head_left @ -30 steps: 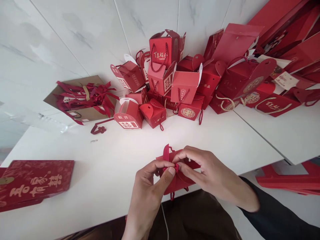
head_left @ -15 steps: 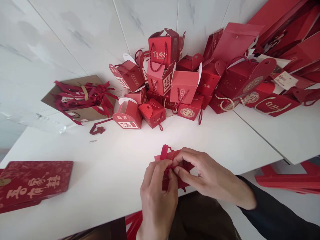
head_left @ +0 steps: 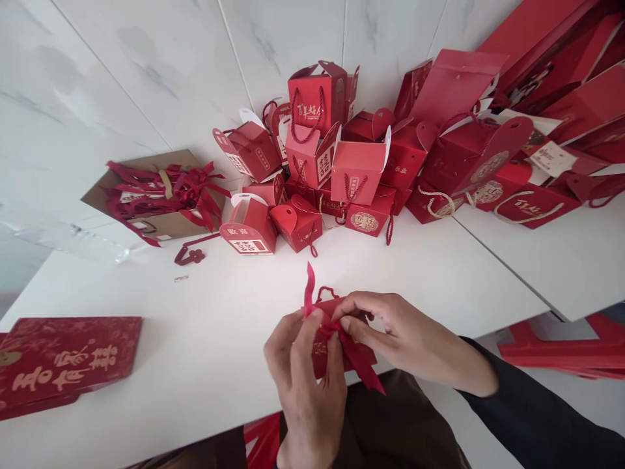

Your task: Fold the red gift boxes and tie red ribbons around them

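Note:
A small red gift box [head_left: 319, 361] with a twisted cord handle [head_left: 326, 290] is at the table's front edge, partly covered by my hands. Red ribbon [head_left: 364, 368] crosses its top; one end sticks up at the far side and another hangs toward me. My left hand [head_left: 310, 374] pinches the ribbon near its middle, thumb and fingers close together. From the right, my right hand [head_left: 390, 332] pinches the ribbon at the same spot between thumb and forefinger. What lies right between the fingertips is mostly hidden.
Several red gift boxes [head_left: 359, 172] are piled against the marble-patterned wall. A cardboard box [head_left: 188, 159] of red ribbons stands to their left, with a loose flower-ended ribbon [head_left: 195, 255] before it. A red printed bag [head_left: 73, 361] lies at left. Red stools [head_left: 561, 348] stand at right.
The ribbon ends have come out longer, one standing up at the far side and one hanging down the front. My left hand has shifted slightly left; both hands keep pinching.

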`<action>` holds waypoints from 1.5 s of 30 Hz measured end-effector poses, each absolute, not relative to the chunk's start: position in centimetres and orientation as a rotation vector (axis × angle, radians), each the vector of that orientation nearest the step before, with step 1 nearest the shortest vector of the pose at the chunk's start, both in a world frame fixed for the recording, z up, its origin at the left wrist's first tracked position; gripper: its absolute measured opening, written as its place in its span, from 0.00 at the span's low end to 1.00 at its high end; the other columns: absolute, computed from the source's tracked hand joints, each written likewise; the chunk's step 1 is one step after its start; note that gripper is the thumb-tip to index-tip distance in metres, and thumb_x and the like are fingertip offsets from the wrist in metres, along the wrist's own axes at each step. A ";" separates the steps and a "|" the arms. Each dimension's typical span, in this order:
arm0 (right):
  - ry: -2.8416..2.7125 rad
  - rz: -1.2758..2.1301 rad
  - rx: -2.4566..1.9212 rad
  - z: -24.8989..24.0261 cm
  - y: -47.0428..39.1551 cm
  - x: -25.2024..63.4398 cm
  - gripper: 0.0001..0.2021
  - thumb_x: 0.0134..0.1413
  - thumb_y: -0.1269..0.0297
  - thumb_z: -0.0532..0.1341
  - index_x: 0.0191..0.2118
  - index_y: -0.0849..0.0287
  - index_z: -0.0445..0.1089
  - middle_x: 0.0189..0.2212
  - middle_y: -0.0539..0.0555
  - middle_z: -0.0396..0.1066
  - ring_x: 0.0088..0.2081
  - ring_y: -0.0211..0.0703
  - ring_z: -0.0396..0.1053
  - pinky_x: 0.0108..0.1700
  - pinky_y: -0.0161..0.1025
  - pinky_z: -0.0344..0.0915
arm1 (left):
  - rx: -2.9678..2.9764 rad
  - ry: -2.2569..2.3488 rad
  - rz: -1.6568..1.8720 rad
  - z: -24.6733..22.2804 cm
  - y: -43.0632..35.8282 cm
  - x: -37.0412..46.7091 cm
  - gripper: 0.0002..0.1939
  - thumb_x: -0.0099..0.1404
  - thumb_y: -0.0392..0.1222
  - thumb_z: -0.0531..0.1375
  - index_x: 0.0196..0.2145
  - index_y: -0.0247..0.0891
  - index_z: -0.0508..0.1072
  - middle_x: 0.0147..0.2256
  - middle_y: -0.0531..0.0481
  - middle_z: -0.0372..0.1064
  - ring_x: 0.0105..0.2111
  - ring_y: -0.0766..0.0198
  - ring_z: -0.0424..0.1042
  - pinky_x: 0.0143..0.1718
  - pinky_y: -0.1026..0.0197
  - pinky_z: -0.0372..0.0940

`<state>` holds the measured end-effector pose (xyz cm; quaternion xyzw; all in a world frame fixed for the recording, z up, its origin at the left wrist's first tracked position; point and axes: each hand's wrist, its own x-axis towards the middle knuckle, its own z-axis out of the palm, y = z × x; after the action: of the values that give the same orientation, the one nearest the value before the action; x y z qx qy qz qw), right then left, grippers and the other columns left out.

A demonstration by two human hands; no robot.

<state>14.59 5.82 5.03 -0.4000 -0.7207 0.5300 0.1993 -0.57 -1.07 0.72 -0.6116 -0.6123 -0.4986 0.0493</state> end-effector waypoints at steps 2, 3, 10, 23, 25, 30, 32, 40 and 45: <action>-2.028 1.458 -1.160 5.2 5.8 14.7 0.09 0.71 0.61 0.56 0.43 0.54 0.72 0.38 0.47 0.75 0.34 0.36 0.69 0.32 0.34 0.62 | -1.800 -1.954 -1.531 0.7 -1.1 -0.8 0.17 0.64 0.29 0.65 0.49 0.34 0.69 0.46 0.45 0.64 0.46 0.65 0.70 0.44 0.64 0.69; -2.033 1.456 -1.177 5.3 5.9 14.7 0.09 0.71 0.61 0.55 0.43 0.54 0.72 0.36 0.47 0.74 0.31 0.35 0.67 0.30 0.34 0.60 | -1.805 -1.979 -1.535 0.6 -1.1 -0.9 0.15 0.64 0.30 0.66 0.47 0.35 0.69 0.43 0.47 0.65 0.44 0.65 0.70 0.42 0.65 0.69; -2.030 1.498 -1.198 5.8 5.9 14.6 0.05 0.68 0.65 0.57 0.39 0.56 0.69 0.30 0.46 0.68 0.27 0.33 0.61 0.26 0.33 0.55 | -1.761 -2.189 -1.656 0.4 -1.6 -1.0 0.09 0.65 0.36 0.66 0.43 0.42 0.71 0.37 0.53 0.70 0.36 0.67 0.70 0.38 0.63 0.65; -2.007 1.457 -1.233 5.7 6.1 14.7 0.05 0.68 0.63 0.58 0.39 0.56 0.70 0.33 0.47 0.71 0.28 0.35 0.63 0.25 0.35 0.54 | -1.847 -2.324 -1.660 0.8 -1.8 -1.3 0.20 0.67 0.40 0.64 0.56 0.43 0.69 0.46 0.46 0.76 0.48 0.58 0.77 0.44 0.56 0.72; -2.013 1.461 -1.231 5.7 6.1 14.7 0.05 0.68 0.63 0.58 0.39 0.56 0.70 0.32 0.47 0.71 0.27 0.34 0.63 0.25 0.35 0.54 | -1.833 -2.351 -1.679 0.8 -1.9 -1.2 0.23 0.67 0.41 0.64 0.59 0.44 0.68 0.47 0.46 0.76 0.49 0.57 0.77 0.45 0.55 0.73; -1.995 1.453 -1.238 5.7 6.1 14.7 0.06 0.68 0.63 0.58 0.38 0.56 0.70 0.33 0.46 0.72 0.29 0.35 0.64 0.26 0.35 0.55 | -1.767 -2.462 -1.655 1.2 -2.0 -1.2 0.22 0.68 0.42 0.63 0.59 0.46 0.68 0.41 0.50 0.77 0.43 0.60 0.78 0.41 0.57 0.73; -1.991 1.446 -1.248 5.7 6.0 14.8 0.06 0.68 0.63 0.58 0.38 0.56 0.70 0.33 0.46 0.72 0.29 0.35 0.64 0.26 0.35 0.56 | -1.819 -2.444 -1.605 1.3 -2.2 -1.4 0.23 0.68 0.43 0.63 0.60 0.46 0.67 0.40 0.50 0.76 0.39 0.61 0.78 0.37 0.59 0.73; -1.998 1.345 -1.290 5.0 5.9 15.4 0.06 0.67 0.63 0.58 0.37 0.55 0.69 0.32 0.47 0.72 0.30 0.37 0.65 0.29 0.36 0.60 | -1.901 -2.535 -1.345 2.5 -3.6 -1.2 0.20 0.70 0.40 0.59 0.59 0.48 0.67 0.33 0.53 0.73 0.34 0.61 0.73 0.34 0.59 0.70; -1.975 1.339 -1.282 4.8 5.7 15.4 0.05 0.67 0.64 0.58 0.37 0.55 0.67 0.32 0.47 0.71 0.30 0.38 0.66 0.30 0.36 0.60 | -1.872 -2.564 -1.265 3.1 -3.6 -0.9 0.19 0.70 0.38 0.58 0.56 0.50 0.68 0.34 0.53 0.72 0.34 0.61 0.71 0.33 0.59 0.68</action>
<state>15.37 5.74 4.82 -0.4621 -0.7123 0.4827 0.2149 -0.87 -3.63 3.09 -0.5426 -0.7432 -0.3667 -0.1372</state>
